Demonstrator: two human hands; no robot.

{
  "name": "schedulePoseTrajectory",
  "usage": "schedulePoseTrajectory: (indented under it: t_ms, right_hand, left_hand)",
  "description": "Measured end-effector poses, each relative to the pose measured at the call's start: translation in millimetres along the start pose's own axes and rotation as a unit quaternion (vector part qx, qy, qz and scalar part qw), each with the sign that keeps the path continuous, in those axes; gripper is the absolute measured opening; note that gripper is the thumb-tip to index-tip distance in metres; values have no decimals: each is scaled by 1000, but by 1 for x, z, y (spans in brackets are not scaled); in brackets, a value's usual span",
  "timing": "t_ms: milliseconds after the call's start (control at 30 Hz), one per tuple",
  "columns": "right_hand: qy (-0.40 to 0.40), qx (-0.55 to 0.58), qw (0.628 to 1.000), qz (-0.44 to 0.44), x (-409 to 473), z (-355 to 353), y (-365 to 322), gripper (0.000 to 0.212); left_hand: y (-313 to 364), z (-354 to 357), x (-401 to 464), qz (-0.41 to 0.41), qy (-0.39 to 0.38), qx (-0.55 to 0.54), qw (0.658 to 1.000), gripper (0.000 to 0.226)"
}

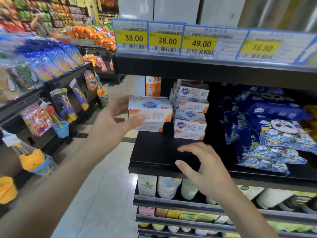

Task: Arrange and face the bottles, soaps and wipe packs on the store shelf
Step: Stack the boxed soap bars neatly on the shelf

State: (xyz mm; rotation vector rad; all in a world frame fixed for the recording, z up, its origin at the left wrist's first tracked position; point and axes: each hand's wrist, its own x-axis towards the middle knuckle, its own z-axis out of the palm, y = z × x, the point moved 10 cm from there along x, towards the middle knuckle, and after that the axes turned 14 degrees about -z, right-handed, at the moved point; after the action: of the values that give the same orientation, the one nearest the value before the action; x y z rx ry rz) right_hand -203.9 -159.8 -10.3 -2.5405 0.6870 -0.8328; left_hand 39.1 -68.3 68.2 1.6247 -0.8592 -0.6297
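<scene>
Front-left corner of the black metal shelf (154,152) is bare, open from the aisle side. Stack of white-and-orange cardboard soap boxes (191,114) blocks the back. Dark blue plastic wipe packs (274,134) fill the right end. Upper shelf with yellow price tags (197,42) limits headroom.

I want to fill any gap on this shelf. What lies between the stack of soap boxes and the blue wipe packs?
Nothing: the head view shows only dark, bare shelf between the stack of soap boxes and the blue wipe packs.
</scene>
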Motion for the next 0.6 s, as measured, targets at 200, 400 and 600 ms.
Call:
schedulePoseTrajectory:
  t_ms: [200, 400, 600]
  right_hand:
    - [24, -97, 995, -12, -3, 14, 4, 38]
    - [18, -114, 993, -11, -5, 14, 3, 39]
    - [28, -120, 992, -7, -6, 13, 2, 36]
  left_hand:
    - [10, -6, 44, 22, 13, 18, 1000, 75]
    - [-5, 6, 80, 10, -3, 25, 1000, 55]
    - [-18, 21, 95, -22, -52, 32, 998, 44]
